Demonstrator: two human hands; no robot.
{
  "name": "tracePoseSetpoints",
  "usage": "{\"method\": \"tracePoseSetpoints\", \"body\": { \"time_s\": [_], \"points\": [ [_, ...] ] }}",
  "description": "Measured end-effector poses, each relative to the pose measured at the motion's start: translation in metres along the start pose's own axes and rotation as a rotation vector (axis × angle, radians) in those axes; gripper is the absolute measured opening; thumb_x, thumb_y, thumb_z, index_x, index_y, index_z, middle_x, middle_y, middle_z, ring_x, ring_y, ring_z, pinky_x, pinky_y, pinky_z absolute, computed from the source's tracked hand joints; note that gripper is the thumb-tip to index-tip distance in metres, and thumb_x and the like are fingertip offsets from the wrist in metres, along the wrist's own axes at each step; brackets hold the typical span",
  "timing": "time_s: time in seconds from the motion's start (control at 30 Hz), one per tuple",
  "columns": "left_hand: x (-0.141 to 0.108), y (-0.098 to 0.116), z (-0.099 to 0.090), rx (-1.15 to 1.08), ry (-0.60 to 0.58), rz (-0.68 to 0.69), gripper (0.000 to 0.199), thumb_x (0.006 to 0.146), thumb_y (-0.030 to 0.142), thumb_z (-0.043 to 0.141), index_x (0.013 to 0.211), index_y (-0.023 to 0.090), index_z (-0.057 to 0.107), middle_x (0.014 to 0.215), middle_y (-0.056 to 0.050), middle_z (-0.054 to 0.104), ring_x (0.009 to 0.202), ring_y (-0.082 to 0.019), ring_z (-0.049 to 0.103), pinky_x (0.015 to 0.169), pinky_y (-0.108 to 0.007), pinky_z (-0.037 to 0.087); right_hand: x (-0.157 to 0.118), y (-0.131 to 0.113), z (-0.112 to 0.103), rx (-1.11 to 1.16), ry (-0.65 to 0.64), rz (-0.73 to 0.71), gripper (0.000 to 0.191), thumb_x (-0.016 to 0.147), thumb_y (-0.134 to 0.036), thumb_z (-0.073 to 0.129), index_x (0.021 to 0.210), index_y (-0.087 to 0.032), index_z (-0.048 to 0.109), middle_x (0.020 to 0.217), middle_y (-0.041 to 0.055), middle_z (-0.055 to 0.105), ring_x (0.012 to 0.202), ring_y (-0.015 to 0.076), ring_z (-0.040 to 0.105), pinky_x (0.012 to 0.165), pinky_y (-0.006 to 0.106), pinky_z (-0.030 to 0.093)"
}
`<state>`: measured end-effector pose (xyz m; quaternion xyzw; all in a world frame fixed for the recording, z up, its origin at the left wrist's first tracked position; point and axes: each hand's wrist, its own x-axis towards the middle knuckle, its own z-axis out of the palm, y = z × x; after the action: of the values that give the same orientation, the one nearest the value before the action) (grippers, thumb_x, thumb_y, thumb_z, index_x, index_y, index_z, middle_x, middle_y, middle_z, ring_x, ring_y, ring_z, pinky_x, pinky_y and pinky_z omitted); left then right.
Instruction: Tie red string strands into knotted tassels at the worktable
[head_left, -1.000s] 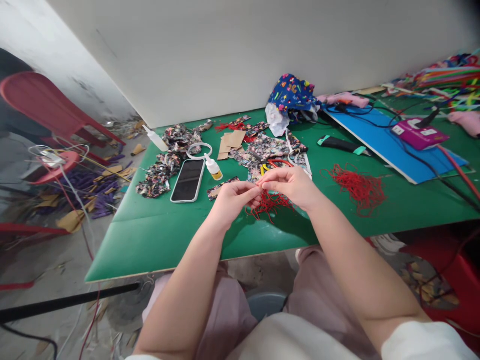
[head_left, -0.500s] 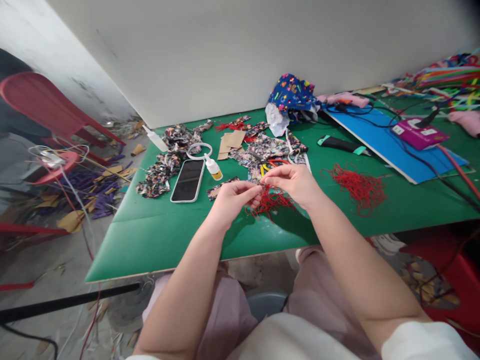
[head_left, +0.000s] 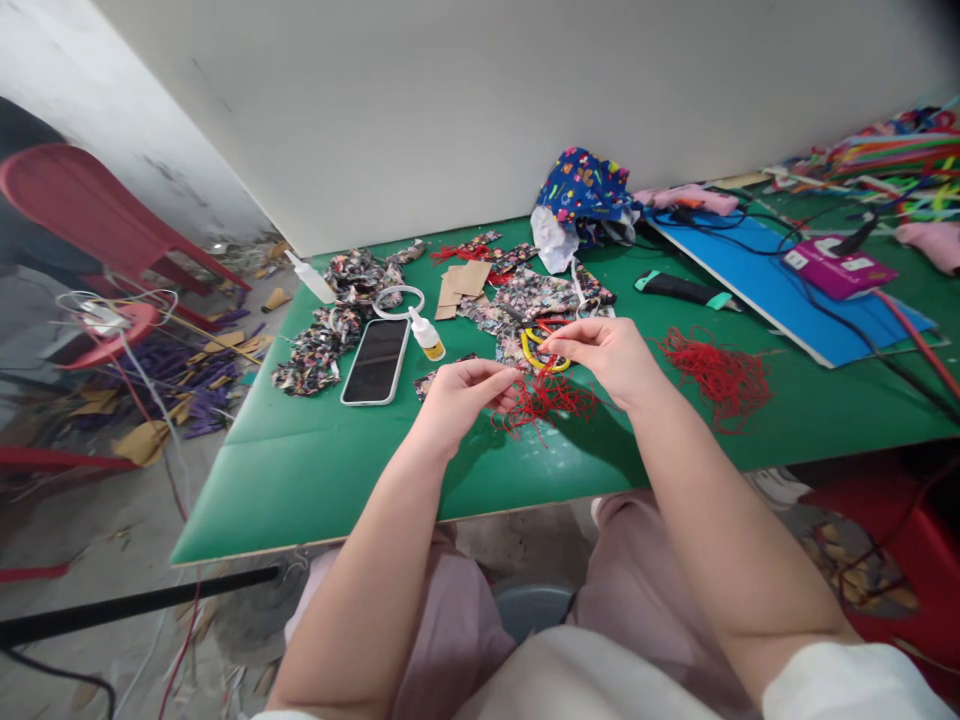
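Both hands are over the green table, a small gap between them. My right hand (head_left: 611,358) has thumb and index finger pinched on a red string. My left hand (head_left: 466,402) is closed too, its thumb against the fingers beside the red strings; what is in its pinch is too small to make out. Between and below the hands lies a loose tangle of red strings (head_left: 551,402). Behind the right fingertips are yellow-handled scissors (head_left: 529,352), partly covered, on patterned fabric (head_left: 536,295). A strip of dark floral fabric (head_left: 426,384) is half hidden by my left hand.
Left of the hands are a glue bottle (head_left: 427,336), a phone (head_left: 375,362), a white ring (head_left: 399,300) and crumpled floral fabric (head_left: 311,352). To the right lie another red string pile (head_left: 716,375), a utility knife (head_left: 686,290) and a blue board (head_left: 795,310) with cables.
My right hand has moved a little right, away from my left, with red string in its pinch. The scissors' yellow handles show more now. My left hand has shifted slightly left.
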<state>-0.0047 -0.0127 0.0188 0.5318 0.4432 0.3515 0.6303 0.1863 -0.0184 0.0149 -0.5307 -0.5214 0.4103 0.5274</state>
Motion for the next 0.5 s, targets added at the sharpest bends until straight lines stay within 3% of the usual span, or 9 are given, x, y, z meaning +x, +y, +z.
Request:
{"method": "tracePoseSetpoints", "body": {
  "time_s": [0.5],
  "points": [
    [0.0002, 0.0004, -0.0019, -0.049, 0.015, -0.011, 0.026, 0.066, 0.036, 0.073, 0.073, 0.013, 0.067, 0.059, 0.000, 0.064, 0.051, -0.007, 0.056, 0.052, -0.020, 0.045, 0.0049, 0.0095, -0.0056, -0.056, -0.133, 0.060, 0.024, 0.061, -0.040, 0.075, 0.071, -0.018, 0.071, 0.074, 0.0051, 0.072, 0.070, 0.0162, 0.064, 0.076, 0.036, 0.051]
  ]
}}
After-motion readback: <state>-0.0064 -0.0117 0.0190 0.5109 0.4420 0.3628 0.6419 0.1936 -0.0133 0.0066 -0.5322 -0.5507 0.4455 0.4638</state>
